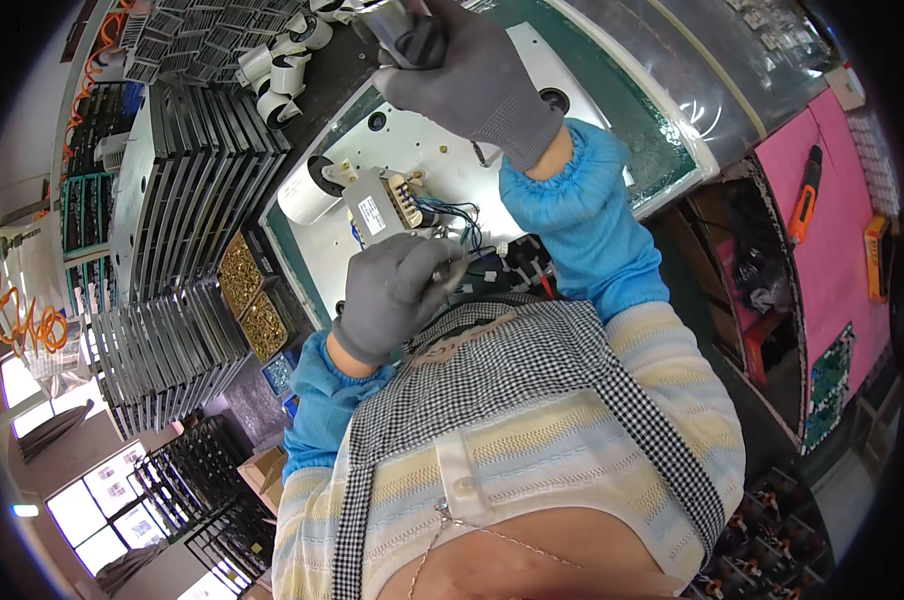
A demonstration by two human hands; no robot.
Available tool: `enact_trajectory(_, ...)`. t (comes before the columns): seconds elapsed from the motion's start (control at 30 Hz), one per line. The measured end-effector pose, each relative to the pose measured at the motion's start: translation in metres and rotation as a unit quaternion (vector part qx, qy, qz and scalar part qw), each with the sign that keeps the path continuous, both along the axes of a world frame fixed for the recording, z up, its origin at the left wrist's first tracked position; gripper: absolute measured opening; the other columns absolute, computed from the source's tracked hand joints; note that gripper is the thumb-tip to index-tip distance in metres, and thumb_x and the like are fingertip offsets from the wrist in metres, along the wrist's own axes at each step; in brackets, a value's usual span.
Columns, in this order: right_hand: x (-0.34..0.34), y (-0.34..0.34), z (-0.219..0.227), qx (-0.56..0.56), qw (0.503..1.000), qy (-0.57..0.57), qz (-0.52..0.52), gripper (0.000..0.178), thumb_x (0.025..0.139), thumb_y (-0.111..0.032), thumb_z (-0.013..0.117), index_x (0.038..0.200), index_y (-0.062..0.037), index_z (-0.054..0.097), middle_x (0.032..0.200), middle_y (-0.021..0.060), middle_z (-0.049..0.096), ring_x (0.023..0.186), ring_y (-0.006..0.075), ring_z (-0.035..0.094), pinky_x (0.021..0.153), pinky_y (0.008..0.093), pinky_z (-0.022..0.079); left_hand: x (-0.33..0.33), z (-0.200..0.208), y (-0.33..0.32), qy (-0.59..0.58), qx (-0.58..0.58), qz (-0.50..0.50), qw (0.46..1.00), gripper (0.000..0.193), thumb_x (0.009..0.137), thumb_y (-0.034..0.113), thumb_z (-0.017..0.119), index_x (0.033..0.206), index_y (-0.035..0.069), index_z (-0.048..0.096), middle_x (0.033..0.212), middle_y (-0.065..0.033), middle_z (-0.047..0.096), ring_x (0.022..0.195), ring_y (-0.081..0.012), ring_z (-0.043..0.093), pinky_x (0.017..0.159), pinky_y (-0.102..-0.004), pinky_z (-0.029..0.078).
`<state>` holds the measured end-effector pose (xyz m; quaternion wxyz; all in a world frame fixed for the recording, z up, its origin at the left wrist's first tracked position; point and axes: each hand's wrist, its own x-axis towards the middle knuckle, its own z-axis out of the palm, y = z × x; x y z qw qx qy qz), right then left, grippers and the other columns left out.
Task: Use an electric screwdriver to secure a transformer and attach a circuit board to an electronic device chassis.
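Observation:
My right hand (pixel 462 80), in a grey glove, is raised at the top of the view. Its fingers wrap round a silver and black cylindrical thing (pixel 397 32), whose far end is cut off by the view's edge. My left hand (pixel 397 290), gloved alike, hovers low over the near side of a pale metal plate (pixel 442 150), thumb and fingers pressed together. Anything in that pinch is too small to make out. Just beyond it sits a grey transformer box (pixel 370 212) with a white label and dark wires (pixel 457 210). A white cylinder (pixel 307 193) lies to its left.
Stacked metal panels (pixel 197 165) stand at the left, near bins of brass-coloured fasteners (pixel 240 275). More white cylinders (pixel 287 75) lie at the far left. On the right, a pink sheet (pixel 827 200) bears an orange-and-black power screwdriver (pixel 804 200) and a green circuit board (pixel 830 385).

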<state>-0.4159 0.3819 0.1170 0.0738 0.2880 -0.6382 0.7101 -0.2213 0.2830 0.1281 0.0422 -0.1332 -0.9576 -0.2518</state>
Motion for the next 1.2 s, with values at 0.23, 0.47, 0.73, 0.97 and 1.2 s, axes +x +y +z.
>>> enact_trajectory(0.23, -0.003, 0.001, 0.017, -0.041, 0.997, -0.030, 0.062, 0.042, 0.076, -0.011, 0.066, 0.116, -0.0002, 0.059, 0.085, 0.0175, 0.066, 0.076, 0.0295, 0.065, 0.069, 0.0371, 0.052, 0.011, 0.007, -0.003, -0.025, -0.050, -0.018, 0.998, 0.027, 0.074, 0.008, 0.077, 0.098, 0.008, 0.065, 0.065, -0.0049, 0.056, 0.058, -0.0216, 0.058, 0.052, -0.0330, 0.044)
enact_trajectory(0.47, 0.000, -0.005, 0.014, -0.032, 0.999, 0.002, 0.042, 0.047, 0.076, -0.013, 0.064, 0.120, 0.0006, 0.057, 0.087, 0.0229, 0.064, 0.077, 0.0363, 0.064, 0.068, 0.0397, 0.052, 0.016, 0.005, 0.001, -0.010, -0.085, -0.016, 0.996, 0.030, 0.076, 0.015, 0.075, 0.103, 0.012, 0.063, 0.068, -0.0035, 0.061, 0.060, -0.0224, 0.062, 0.051, -0.0350, 0.048)
enact_trajectory(0.73, 0.010, -0.008, 0.019, 0.028, 0.998, -0.036, 0.037, 0.057, 0.074, -0.017, 0.070, 0.125, 0.0029, 0.054, 0.091, 0.0190, 0.065, 0.083, 0.0271, 0.066, 0.073, 0.0343, 0.052, 0.030, 0.001, -0.011, 0.014, 0.065, 0.069, 0.995, 0.030, 0.077, 0.005, 0.078, 0.105, 0.007, 0.068, 0.068, -0.0065, 0.060, 0.057, -0.0182, 0.059, 0.053, -0.0296, 0.045)
enact_trajectory(0.97, 0.025, -0.014, 0.009, -0.031, 0.994, -0.054, 0.091, 0.070, 0.071, -0.009, 0.077, 0.132, 0.0087, 0.048, 0.103, 0.0107, 0.065, 0.092, 0.0132, 0.061, 0.081, 0.0291, 0.051, 0.041, -0.012, -0.027, 0.082, 0.136, 0.111, 0.981, 0.026, 0.075, 0.010, 0.081, 0.099, 0.009, 0.069, 0.064, -0.0049, 0.062, 0.055, -0.0189, 0.061, 0.050, -0.0309, 0.046)
enact_trajectory(1.2, 0.033, -0.008, 0.013, -0.084, 0.995, -0.007, 0.054, 0.022, 0.080, 0.006, 0.068, 0.100, 0.0007, 0.064, 0.077, 0.0085, 0.065, 0.062, 0.0115, 0.062, 0.046, 0.0241, 0.044, 0.028, -0.004, -0.051, 0.094, 0.132, -0.008, 0.987, 0.027, 0.078, 0.006, 0.079, 0.102, 0.004, 0.068, 0.079, -0.0083, 0.070, 0.058, -0.0162, 0.061, 0.053, -0.0266, 0.047)
